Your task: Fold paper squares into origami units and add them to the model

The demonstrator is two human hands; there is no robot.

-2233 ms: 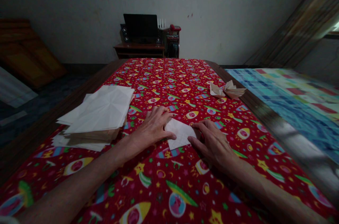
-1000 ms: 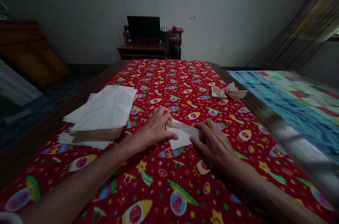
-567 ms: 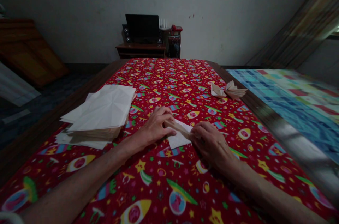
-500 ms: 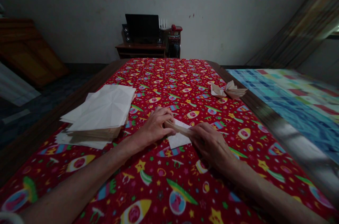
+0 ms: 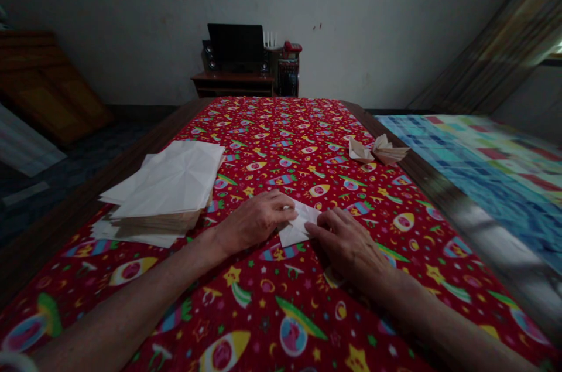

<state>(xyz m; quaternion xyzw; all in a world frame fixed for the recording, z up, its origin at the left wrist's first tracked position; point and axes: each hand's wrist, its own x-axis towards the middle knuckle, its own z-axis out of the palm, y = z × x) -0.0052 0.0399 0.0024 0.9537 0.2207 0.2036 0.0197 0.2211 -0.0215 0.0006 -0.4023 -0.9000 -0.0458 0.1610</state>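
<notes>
A small folded sheet of white paper (image 5: 293, 235) lies on the red cloth between my hands, its surface creased. At its left side, my left hand (image 5: 263, 215) is closed, with thumb and fingertips pinching the paper's edge. My right hand (image 5: 349, 237) is closed at the opposite side, fingers curled and thumb pressed on the sheet. The fingertips hide parts of both side edges.
To the left stands a stack of creased paper (image 5: 171, 181). Folded paper pieces (image 5: 389, 150) rest near the table's right edge. A red patterned tablecloth (image 5: 281, 296) covers the table; a bed with a colourful cover (image 5: 474, 167) adjoins it.
The raised beige fold held between my hands has come down, and the paper now lies flatter. My left hand moved slightly toward me and right; my right fingers now press on the sheet.
</notes>
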